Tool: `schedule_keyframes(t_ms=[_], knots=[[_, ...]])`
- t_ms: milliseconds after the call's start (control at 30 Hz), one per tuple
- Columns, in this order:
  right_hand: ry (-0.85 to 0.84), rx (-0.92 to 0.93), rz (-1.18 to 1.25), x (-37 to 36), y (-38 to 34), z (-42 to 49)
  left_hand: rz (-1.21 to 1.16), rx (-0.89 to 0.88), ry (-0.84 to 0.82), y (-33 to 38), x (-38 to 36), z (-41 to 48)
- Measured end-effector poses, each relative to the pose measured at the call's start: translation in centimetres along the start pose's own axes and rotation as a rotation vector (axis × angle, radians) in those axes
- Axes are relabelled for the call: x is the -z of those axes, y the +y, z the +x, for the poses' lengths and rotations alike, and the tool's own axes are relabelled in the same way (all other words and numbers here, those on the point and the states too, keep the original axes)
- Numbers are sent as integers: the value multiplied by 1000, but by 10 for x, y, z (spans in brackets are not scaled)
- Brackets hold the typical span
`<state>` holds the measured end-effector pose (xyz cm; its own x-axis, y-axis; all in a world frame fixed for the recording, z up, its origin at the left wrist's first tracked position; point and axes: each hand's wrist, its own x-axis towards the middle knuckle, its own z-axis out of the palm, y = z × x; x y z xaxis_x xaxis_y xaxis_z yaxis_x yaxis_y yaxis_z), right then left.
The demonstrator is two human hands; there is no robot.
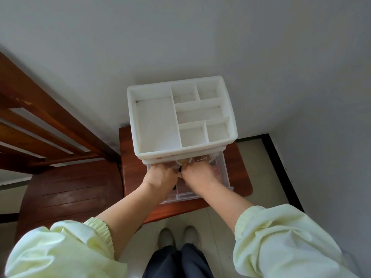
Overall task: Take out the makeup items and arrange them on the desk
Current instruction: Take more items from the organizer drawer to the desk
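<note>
The makeup items lie in the clear drawer, pulled out of the white organizer on the desk. The left hand and right hand reach in with fingers curled down; whether they grip anything is hidden. Taking-out looks barely started; next, lift one piece clear onto bare wood.

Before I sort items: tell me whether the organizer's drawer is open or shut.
Open. The drawer juts out from under the organizer; the left hand and right hand reach into it.
</note>
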<state>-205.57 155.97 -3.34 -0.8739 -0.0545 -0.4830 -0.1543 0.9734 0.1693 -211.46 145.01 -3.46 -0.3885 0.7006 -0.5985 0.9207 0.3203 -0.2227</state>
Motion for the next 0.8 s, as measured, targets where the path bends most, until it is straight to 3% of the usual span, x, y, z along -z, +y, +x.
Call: schedule_keyframes(t_ms=[200, 333, 533, 700, 800], knots=[[-20, 21, -47, -4, 5, -7, -86, 23, -34, 5, -13, -4], [-20, -16, 96, 3, 20, -28, -573, 102, 23, -3, -5, -20], [-95, -263, 1019, 12, 40, -91, -1420, 111, 184, -9, 19, -49], [136, -443, 1790, 23, 35, -141, -2048, 165, 48, 7, 74, -69], [273, -521, 2079, 30, 25, -176, -2199, 92, -50, 27, 95, -74]])
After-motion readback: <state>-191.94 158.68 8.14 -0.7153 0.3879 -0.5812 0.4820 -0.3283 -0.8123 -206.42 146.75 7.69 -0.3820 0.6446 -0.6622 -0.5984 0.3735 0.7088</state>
